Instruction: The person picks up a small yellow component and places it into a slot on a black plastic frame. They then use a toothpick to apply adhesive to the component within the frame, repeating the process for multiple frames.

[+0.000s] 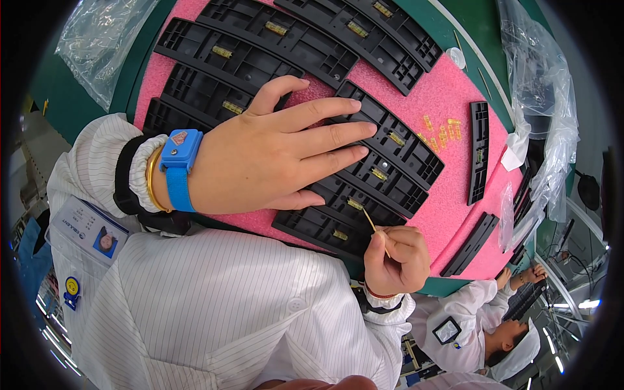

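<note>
My left hand lies with fingers spread over the curved black plastic panels, fingertips on or just above a panel right of centre. In my right hand a thin wooden stick is pinched between thumb and fingers. Its tip points up and left, at or very close to a small yellow-green piece set in a nearer black panel. Whether tip and piece touch I cannot tell. Similar small pieces sit in the other panels, such as one piece by my left fingertips.
Pink foam lies under the panels. Several loose yellow pieces are scattered on it. Two narrow black strips lie at the right. Clear plastic bags rest on the green table. Another person works at lower right.
</note>
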